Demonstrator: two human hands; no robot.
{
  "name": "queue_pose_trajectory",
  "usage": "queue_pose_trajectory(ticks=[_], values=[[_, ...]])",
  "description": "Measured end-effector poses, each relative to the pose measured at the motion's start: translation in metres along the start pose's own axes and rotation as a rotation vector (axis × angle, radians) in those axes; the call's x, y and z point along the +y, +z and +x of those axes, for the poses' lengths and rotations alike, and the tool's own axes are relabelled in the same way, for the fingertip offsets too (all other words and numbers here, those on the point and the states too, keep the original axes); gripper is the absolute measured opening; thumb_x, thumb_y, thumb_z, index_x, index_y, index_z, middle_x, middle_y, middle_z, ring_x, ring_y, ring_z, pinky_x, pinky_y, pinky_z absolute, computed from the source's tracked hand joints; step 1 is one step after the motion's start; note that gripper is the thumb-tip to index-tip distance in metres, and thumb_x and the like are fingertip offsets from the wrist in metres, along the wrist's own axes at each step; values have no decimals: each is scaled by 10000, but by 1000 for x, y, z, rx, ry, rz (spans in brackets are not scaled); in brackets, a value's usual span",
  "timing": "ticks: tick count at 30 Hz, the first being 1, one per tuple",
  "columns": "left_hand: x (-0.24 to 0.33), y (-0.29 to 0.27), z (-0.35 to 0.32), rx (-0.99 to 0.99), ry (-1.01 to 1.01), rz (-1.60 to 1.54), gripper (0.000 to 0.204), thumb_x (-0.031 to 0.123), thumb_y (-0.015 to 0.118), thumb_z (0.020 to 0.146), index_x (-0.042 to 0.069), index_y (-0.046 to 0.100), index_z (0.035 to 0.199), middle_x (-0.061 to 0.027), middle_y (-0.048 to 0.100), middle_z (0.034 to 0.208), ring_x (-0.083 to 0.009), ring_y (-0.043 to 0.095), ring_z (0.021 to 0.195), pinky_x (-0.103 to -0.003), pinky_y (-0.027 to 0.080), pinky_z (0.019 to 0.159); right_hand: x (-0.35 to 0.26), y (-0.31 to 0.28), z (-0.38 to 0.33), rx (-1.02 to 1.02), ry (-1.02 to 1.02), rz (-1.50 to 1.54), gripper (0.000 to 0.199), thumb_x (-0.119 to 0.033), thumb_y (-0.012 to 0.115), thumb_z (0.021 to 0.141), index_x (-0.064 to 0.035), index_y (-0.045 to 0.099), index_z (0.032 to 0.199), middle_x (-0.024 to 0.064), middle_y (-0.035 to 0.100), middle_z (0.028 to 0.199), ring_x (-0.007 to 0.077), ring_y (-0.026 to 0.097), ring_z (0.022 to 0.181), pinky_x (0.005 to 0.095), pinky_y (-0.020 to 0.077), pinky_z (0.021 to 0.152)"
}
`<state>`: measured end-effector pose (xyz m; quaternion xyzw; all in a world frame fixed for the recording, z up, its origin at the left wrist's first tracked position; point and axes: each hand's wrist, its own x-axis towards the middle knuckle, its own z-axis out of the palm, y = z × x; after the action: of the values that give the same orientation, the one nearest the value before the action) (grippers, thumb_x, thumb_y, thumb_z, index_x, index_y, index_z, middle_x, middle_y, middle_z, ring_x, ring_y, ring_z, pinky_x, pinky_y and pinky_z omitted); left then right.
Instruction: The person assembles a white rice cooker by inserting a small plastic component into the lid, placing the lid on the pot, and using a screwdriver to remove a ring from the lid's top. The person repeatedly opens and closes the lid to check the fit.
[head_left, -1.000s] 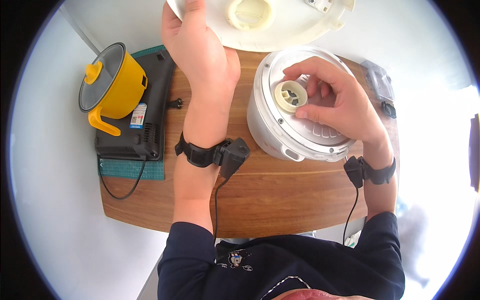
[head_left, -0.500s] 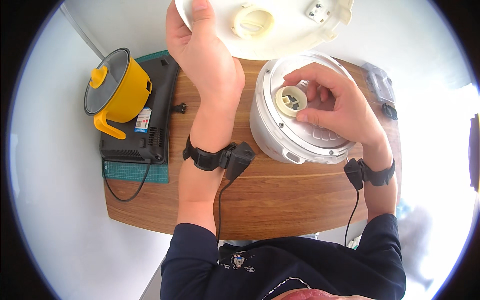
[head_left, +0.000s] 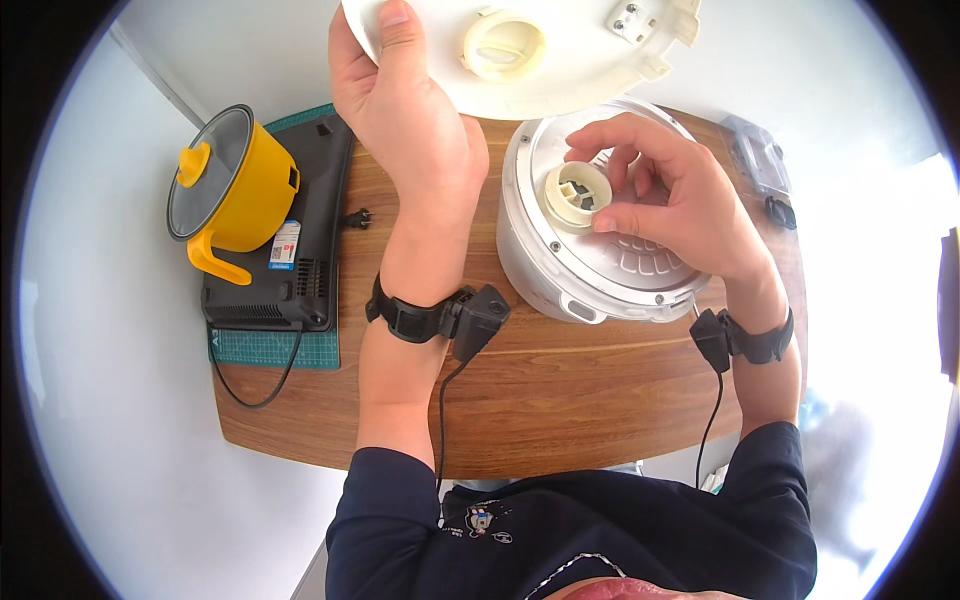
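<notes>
My left hand (head_left: 415, 125) grips the left edge of a white plastic cover (head_left: 585, 85), thumb on its underside, raised at the top of the view. A round cream socket (head_left: 504, 47) and a small block with two screws (head_left: 629, 22) show on that underside; the far part is cut off. Below it to the right stands a white round cooker (head_left: 540, 270), its screwed inner top exposed. My right hand (head_left: 680, 195) has thumb and forefinger closed on opposite sides of a cream ring (head_left: 562, 203) with inner ribs on that top. Whether the ring is fixed there I cannot tell.
At the left, a yellow pot (head_left: 245, 195) with a glass lid sits on a black appliance (head_left: 330, 180), over a green cutting mat (head_left: 270, 347). A black plug (head_left: 357, 218) lies beside them. A clear plastic case (head_left: 760, 160) is at the table's right edge.
The cover in my left hand has shifted very slightly left. My right thumb and forefinger stay at the ring, with a small change in their angle. The view has moved a little.
</notes>
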<state>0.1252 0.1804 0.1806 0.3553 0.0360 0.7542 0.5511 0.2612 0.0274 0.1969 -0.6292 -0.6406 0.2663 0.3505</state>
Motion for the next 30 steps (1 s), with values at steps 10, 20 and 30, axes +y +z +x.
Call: queue_pose_trajectory(ticks=[10, 20, 30], values=[[-5, -4, 0, -15, -24, -53, 366, 106, 565, 1048, -50, 544, 1379, -170, 659, 1278, -266, 657, 1127, -391, 528, 998, 18, 0, -5, 97, -239, 560, 507, 35, 650, 906, 30, 532, 1400, 110, 595, 1263, 204, 650, 1145, 347, 582, 974], [-4, -6, -3, 30, -111, -48, 349, 95, 536, 1051, -43, 532, 1372, -176, 643, 1292, -285, 643, 1153, -406, 515, 1010, 13, 0, 6, 246, -278, 317, 483, -220, 698, 970, 29, 543, 1354, 154, 659, 1264, 186, 657, 1137, 316, 554, 974], [13, 16, -18, 113, -126, -78, 345, 98, 515, 1062, -17, 512, 1387, -172, 633, 1299, -296, 646, 1148, -422, 523, 1014, -46, 22, 24, 706, -364, -45, 447, -124, 834, 881, -16, 613, 1255, 68, 674, 1062, 83, 646, 872, 241, 550, 741]])
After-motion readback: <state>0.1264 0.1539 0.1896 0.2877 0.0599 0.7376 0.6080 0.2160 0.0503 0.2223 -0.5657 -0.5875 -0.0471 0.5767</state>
